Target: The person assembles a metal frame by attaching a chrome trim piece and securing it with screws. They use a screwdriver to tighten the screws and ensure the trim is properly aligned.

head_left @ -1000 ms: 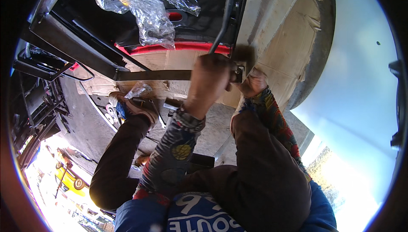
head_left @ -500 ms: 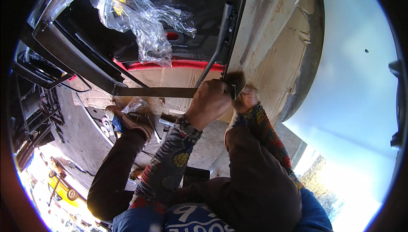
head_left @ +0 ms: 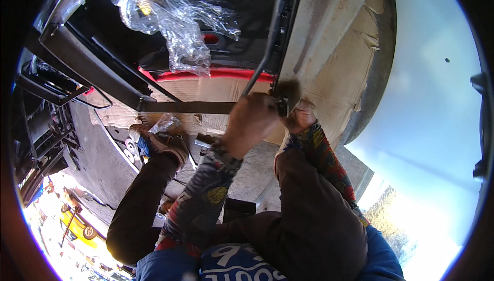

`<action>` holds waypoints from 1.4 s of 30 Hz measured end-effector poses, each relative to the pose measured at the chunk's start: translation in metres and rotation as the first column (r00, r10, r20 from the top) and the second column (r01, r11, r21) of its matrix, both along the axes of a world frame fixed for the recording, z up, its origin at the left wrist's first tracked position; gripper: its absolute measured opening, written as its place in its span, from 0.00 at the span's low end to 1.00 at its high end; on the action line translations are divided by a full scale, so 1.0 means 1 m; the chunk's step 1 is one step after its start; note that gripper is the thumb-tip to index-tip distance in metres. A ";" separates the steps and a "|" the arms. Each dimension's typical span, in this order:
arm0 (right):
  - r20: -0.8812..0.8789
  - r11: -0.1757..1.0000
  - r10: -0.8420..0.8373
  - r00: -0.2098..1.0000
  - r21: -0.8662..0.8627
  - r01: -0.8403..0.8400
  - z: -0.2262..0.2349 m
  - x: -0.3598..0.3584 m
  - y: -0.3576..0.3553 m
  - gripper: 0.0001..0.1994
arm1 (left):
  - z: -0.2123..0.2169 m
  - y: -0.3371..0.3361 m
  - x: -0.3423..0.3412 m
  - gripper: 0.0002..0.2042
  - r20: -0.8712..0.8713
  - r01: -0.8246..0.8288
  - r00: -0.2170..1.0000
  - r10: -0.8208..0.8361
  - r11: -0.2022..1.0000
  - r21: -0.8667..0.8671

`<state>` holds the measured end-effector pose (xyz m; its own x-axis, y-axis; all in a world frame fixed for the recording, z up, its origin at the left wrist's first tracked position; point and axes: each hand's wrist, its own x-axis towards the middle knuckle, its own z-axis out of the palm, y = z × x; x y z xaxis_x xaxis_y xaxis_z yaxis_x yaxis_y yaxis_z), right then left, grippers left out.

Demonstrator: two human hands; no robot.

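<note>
Blurring more than before, left hand (head_left: 250, 124) stays at flat bar (head_left: 193, 107).

A metal frame (head_left: 188, 107) and floor-strewn tools (head_left: 204, 140) indicate a workshop.

Grey floor (head_left: 92, 142), yellow vehicle (head_left: 78, 223), bright daylight (head_left: 437, 229)

Harsh daylight burns out the lower left around the yellow vehicle (head_left: 80, 227) and the lower right edge, and a bluish-white glare spreads over the large pale surface (head_left: 427, 70) at right. The dark trousers (head_left: 319, 214) sink into shade with little detail, while the crumpled clear plastic (head_left: 185, 52) throws sharp glints. Motion blur smears the left hand (head_left: 252, 121), and fisheye distortion bends edges toward a black, purple-fringed rim.
</note>
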<state>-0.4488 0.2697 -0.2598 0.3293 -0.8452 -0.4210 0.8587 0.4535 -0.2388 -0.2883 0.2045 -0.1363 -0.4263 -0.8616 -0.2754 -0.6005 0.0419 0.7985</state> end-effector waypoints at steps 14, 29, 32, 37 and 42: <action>0.182 1.000 -0.030 0.983 0.004 0.030 -0.036 -0.010 0.019 0.26 | -0.014 0.019 -0.006 0.09 -0.070 -0.217 0.975 0.209 0.964 -0.156; 0.166 0.999 0.036 0.985 0.024 -0.040 -0.049 -0.023 0.019 0.28 | -0.010 0.027 -0.023 0.14 0.202 -0.258 0.948 0.245 0.965 0.038; 0.155 0.998 0.043 0.987 0.038 -0.050 -0.047 -0.021 0.012 0.28 | -0.003 0.038 -0.029 0.16 0.150 -0.288 0.944 0.293 0.956 -0.049; 0.131 0.994 0.085 0.988 0.055 -0.093 -0.049 -0.014 -0.002 0.29 | -0.011 0.033 -0.019 0.19 -0.031 -0.454 0.830 0.557 0.706 0.544; 0.109 0.990 0.122 0.987 0.063 -0.129 -0.054 -0.015 -0.003 0.29 | -0.019 0.026 -0.043 0.14 0.101 -0.404 0.914 0.393 0.868 0.288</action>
